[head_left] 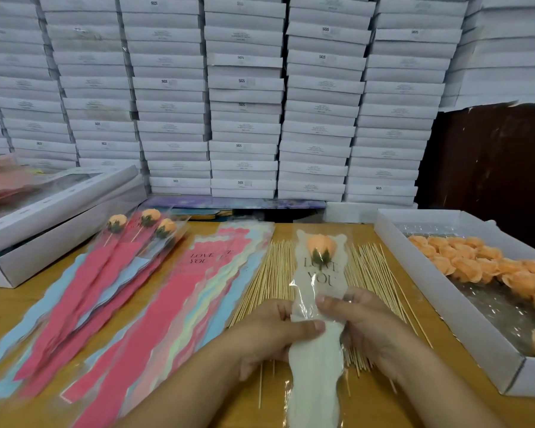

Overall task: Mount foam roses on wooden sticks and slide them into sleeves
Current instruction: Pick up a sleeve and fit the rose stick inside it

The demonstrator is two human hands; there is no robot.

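You have the white sleeve [317, 350] pinched between both hands: your left hand [272, 332] curls round its left edge with the thumb pressed across the front, and your right hand [365, 322] grips the right edge, fingertips on the plastic. The peach foam rose [321, 246] already sits near the sleeve's top, above the "LOVE YOU" print, so this one looks close to done.

Watch the pull. If you tug the film unevenly, the rose could tilt or slip off its stick, which I cannot make out through the sleeve. Squeezing hard may crease the clear plastic.

Under the sleeve lies the pile of wooden sticks [272, 273]; dragging the sleeve could scatter them. Left of the sleeve, the empty sleeves [179, 304] fan out; further left lie three finished roses [145, 223]. Right of the sleeve, the box of loose roses [439, 291] waits.
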